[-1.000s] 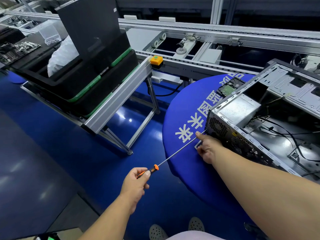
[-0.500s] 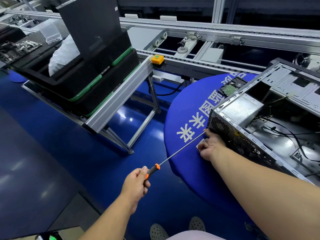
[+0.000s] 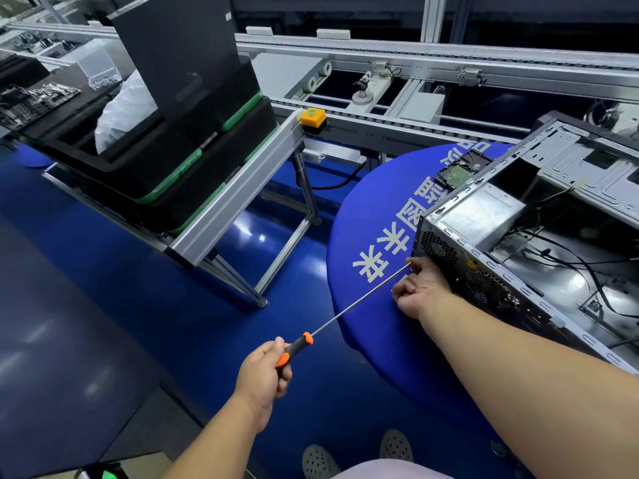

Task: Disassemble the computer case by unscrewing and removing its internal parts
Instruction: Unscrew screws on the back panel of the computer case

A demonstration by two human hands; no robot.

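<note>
An open grey computer case (image 3: 484,281) lies on its side on a round blue table (image 3: 373,219), with the silver power supply (image 3: 480,216) and loose black cables inside. My left hand (image 3: 264,375) grips the orange-and-black handle of a long screwdriver (image 3: 356,300). The shaft runs up and right to the lower corner of the case's perforated rear panel. My right hand (image 3: 422,292) sits against that panel, its curled fingers pinching the shaft near the tip. The tip itself and any screw are hidden by the fingers.
A hard drive (image 3: 460,171) lies on the table behind the case. To the left, stacked black bins (image 3: 155,160) sit on an aluminium frame with a yellow button box (image 3: 313,117). A conveyor line (image 3: 415,53) runs across the back. Blue floor lies below.
My right hand has crept slightly up along the rear panel with the tip. My left hand has slid back on the handle, showing more of its orange collar.
</note>
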